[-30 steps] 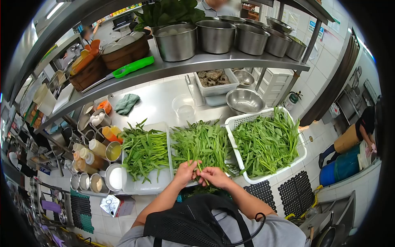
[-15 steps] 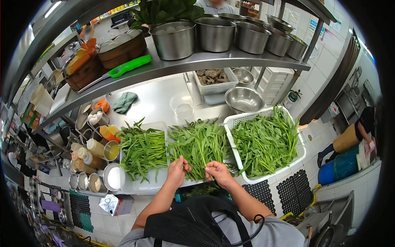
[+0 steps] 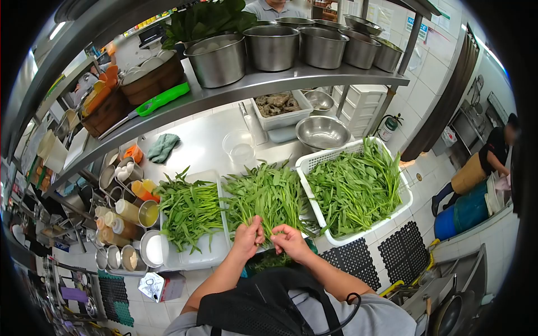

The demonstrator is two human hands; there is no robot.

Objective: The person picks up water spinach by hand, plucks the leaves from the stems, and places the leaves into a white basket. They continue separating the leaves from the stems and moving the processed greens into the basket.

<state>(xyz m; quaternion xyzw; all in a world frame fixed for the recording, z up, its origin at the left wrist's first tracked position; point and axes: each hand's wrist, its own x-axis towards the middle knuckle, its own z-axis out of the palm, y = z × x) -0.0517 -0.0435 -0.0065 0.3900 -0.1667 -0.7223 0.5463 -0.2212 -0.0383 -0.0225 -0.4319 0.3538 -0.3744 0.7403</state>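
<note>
Both of my hands are close together at the front edge of the middle pile of water spinach. My left hand is closed, its fingers curled around stems that are mostly hidden. Just to its right, my right hand pinches a thin green stem between thumb and fingers. On the left, more water spinach lies in a translucent tray. A white perforated basket to the right is heaped with the same greens.
Sauce bottles and small metal containers line the left side. Behind the greens are a clear plastic container, a green cloth and a steel bowl. A steel shelf with several pots crosses above. Other people stand farther off.
My hands have come closer together, the right one moving left toward the other. The camera view has shifted slightly, so the shelf and trays appear farther left.
</note>
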